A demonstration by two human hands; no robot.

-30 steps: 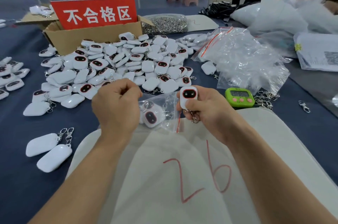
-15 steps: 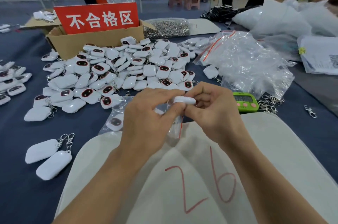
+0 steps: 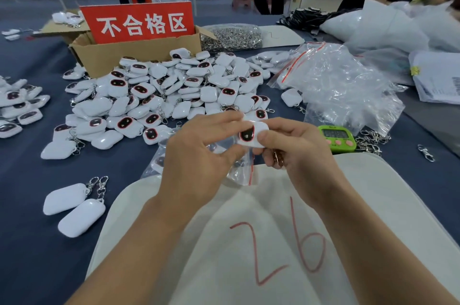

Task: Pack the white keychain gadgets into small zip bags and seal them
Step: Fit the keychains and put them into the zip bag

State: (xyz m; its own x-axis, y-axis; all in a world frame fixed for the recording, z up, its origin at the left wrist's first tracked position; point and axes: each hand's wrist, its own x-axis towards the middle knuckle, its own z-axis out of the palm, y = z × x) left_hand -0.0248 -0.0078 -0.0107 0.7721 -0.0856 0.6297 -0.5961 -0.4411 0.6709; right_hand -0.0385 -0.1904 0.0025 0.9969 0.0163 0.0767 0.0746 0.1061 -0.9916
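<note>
Head cam: right hand (image 3: 296, 152) pinches a smooth, rounded white gadget (image 3: 251, 134) with a glossy dark oval face, right at the mouth of a crinkly clear bag (image 3: 240, 171) with a red zip strip. Left hand (image 3: 199, 155) pinches the bag, fingertips over the gadget's top. Soft cream cloth (image 3: 224, 230) underneath, shiny pile (image 3: 174, 90) of gadgets just behind.

Zip bag (image 3: 240, 171) mostly hidden behind left hand (image 3: 199, 152), gadget (image 3: 251, 134) clip largely covered by right hand (image 3: 298, 152) fingers, timer (image 3: 337, 136) digits unreadable
</note>
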